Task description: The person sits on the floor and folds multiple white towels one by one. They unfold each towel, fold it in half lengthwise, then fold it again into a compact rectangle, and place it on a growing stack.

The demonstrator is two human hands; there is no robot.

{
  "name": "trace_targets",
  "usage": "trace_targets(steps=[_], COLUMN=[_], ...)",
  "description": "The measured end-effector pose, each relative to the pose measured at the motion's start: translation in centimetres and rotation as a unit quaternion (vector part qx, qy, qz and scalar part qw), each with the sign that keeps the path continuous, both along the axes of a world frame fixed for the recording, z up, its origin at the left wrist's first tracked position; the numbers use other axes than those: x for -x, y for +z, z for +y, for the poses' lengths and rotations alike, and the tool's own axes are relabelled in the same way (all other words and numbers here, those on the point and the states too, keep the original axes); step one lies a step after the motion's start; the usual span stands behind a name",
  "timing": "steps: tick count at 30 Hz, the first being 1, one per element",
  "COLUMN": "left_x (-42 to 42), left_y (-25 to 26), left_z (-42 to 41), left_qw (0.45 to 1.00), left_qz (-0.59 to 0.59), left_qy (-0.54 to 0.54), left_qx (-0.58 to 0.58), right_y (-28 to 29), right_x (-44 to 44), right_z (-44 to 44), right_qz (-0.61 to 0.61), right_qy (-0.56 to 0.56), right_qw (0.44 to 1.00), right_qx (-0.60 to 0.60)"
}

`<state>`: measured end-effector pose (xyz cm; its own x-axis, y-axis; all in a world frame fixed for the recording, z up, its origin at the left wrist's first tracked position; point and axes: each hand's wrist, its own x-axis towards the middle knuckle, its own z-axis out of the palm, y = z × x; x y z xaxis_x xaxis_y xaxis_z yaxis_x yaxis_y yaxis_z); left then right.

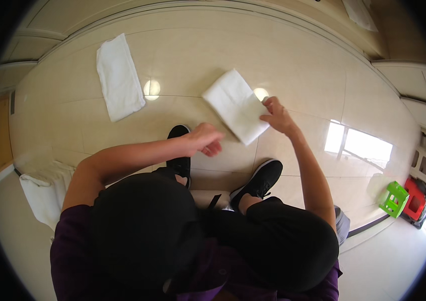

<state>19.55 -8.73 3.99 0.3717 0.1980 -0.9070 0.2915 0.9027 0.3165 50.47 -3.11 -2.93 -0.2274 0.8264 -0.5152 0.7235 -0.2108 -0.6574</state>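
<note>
A folded white towel lies at an angle on the glossy tiled floor in front of my feet. My right hand grips its right edge, with the thumb over the top. Just left of the towel's near corner, my left hand hovers above the floor. It is slightly blurred, holds nothing, and its fingers are loosely bent away from the thumb. Farther left lies a second white towel, folded into a long strip.
Stacked white towels stand by my left elbow. My black shoes are planted close to the nearer towel. At far right are a green plastic stool and a red one. Pale cabinets line the floor's far edge.
</note>
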Motion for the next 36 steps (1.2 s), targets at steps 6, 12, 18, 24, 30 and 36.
trace_targets(steps=[6,12,18,24,30,36], left_x=[-3.3,-1.6,-0.8,1.3,4.3,14.6], left_y=[1.3,-5.5,-5.7,-7.3,-5.9,-5.7], left_z=[2.3,4.4,4.6,4.3,4.1,4.1], left_qw=[0.579,0.521,0.518,0.594,0.638,0.614], left_qz=[0.090,0.199,0.192,0.181,0.172,0.410], left_qy=[-0.215,-0.384,-0.372,-0.293,-0.291,-0.166], left_qx=[-0.782,-0.736,-0.746,-0.727,-0.692,-0.654], right_y=[3.1,1.6,1.6,1.9,1.9,2.4], right_x=[4.6,6.6,5.4,5.8,6.6,5.1], right_z=[-2.5,-6.7,-6.7,-5.2,0.9,-2.2], right_qz=[-0.094,-0.175,-0.171,-0.127,-0.099,0.086], right_qy=[0.077,0.186,0.183,0.100,0.074,-0.055], right_qw=[0.921,0.912,0.917,0.946,0.986,0.988], right_qx=[-0.369,-0.320,-0.311,-0.280,-0.114,0.116])
